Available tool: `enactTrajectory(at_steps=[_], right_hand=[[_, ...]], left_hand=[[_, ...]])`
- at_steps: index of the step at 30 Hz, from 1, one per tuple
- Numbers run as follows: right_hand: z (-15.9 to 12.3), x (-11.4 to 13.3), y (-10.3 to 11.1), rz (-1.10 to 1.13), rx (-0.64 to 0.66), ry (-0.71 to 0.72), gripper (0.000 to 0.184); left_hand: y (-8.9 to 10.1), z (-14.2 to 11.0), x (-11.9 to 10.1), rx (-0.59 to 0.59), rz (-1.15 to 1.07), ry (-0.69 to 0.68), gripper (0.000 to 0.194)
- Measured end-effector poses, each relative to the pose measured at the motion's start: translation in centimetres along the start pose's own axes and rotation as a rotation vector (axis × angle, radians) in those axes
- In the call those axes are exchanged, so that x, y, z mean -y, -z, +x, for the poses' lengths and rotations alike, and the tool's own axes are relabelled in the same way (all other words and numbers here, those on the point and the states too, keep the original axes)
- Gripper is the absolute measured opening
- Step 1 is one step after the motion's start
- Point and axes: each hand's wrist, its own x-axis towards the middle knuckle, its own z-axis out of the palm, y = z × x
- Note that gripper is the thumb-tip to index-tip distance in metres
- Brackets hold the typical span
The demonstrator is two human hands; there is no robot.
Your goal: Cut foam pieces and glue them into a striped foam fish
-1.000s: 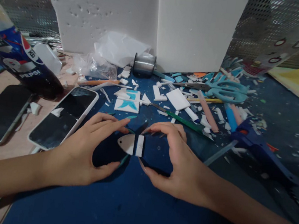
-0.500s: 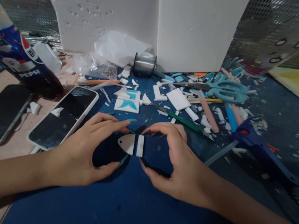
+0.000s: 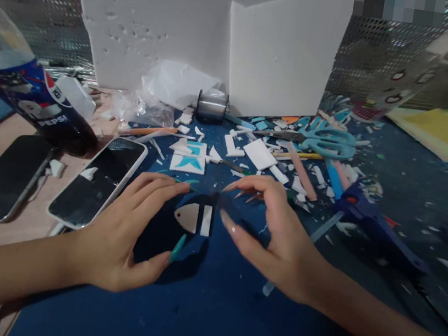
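A small white fish-head-shaped piece (image 3: 187, 218) with a dark eye dot lies flat on the blue work surface. Just right of it, a thin dark gap apart, is a short white rectangular strip (image 3: 206, 221). My left hand (image 3: 131, 233) curves around the head piece from the left, thumb and fingers apart, long teal nails visible, holding nothing. To the right of the strip hovers my right hand (image 3: 273, 236), its thumb and fingers spread and nothing between them. Behind the hands lies a white square with a blue tail-like shape (image 3: 189, 162).
Scissors (image 3: 327, 142), a blue glue gun (image 3: 378, 228), a thread spool (image 3: 212, 107) and scattered white scraps lie behind and to the right. Two phones (image 3: 99, 184) and a Pepsi bottle (image 3: 45, 104) are on the left. White foam boards (image 3: 280, 64) stand at the back.
Both hands have spread away from the two white pieces, the right one drawing back to the right. The pieces lie in the same arrangement. The view has shifted slightly.
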Motion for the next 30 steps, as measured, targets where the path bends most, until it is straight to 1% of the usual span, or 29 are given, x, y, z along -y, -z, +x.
enactTrajectory(at_steps=[2,5,6,7,9,11,13,17,19,22,24,26,28,30], right_hand=[[0.6,-0.9,0.5,-0.071,-0.146,-0.067,0.024],[1.9,-2.7,1.5,-0.236,-0.323,-0.187,0.025],[2.4,-3.3,1.8,-0.276,-0.351,-0.193,0.025],[3.0,-3.8,2.0,-0.308,-0.350,-0.203,0.024],[4.2,-4.5,2.2,-0.386,-0.253,-0.203,0.027],[5.7,-4.7,1.9,-0.505,-0.121,-0.171,0.029],[7.3,-4.7,1.3,-0.567,-0.054,-0.143,0.031],[10.7,-4.7,-0.1,-0.689,0.074,-0.122,0.045],[12.0,-5.0,-0.6,-0.719,0.153,-0.121,0.040],[13.2,-5.5,-0.9,-0.722,0.255,-0.110,0.033],[13.6,-5.9,-0.7,-0.698,0.302,-0.093,0.032],[13.8,-6.1,0.1,-0.655,0.326,-0.065,0.029],[13.8,-6.1,1.2,-0.597,0.314,-0.036,0.028],[13.5,-5.8,2.6,-0.530,0.264,-0.023,0.029]], left_hand=[[-0.1,-0.1,0.0,-0.011,0.041,-0.018,0.061],[-0.3,-0.2,0.0,-0.031,0.093,-0.038,0.058],[-0.3,-0.2,0.0,-0.041,0.102,-0.045,0.057],[-0.4,-0.2,0.1,-0.045,0.109,-0.052,0.057],[-0.5,-0.3,0.2,-0.047,0.121,-0.059,0.057],[-0.5,-0.3,0.3,-0.047,0.127,-0.067,0.056],[-0.5,-0.3,0.3,-0.052,0.125,-0.076,0.054],[-0.4,-0.3,0.2,-0.053,0.109,-0.079,0.053],[-0.4,-0.3,0.2,-0.043,0.104,-0.083,0.054],[-0.4,-0.3,0.2,-0.026,0.105,-0.073,0.052],[-0.4,-0.3,0.2,-0.015,0.095,-0.064,0.050],[-0.3,-0.3,0.2,-0.016,0.066,-0.069,0.048],[-0.3,-0.3,0.2,-0.035,0.040,-0.079,0.045],[-0.3,-0.3,0.2,-0.066,0.027,-0.083,0.042]])
